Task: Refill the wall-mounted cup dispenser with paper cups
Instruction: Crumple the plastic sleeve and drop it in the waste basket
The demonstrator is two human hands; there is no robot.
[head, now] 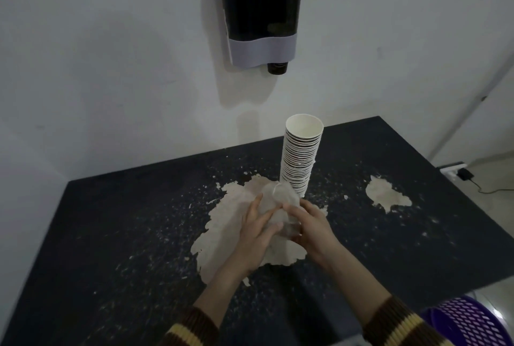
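Observation:
A tall stack of white paper cups stands upright on the dark table, mouths up, leaning slightly. Just in front of it both my hands hold a crumpled clear plastic wrapper. My left hand grips its left side and my right hand its right side. The black cup dispenser hangs on the wall above, with a grey band at its bottom and one dark cup base poking out below.
The tabletop has large worn pale patches and scattered flecks. A purple plastic basket sits low at the right. A power strip and a cable lie on the floor beyond the table's right edge.

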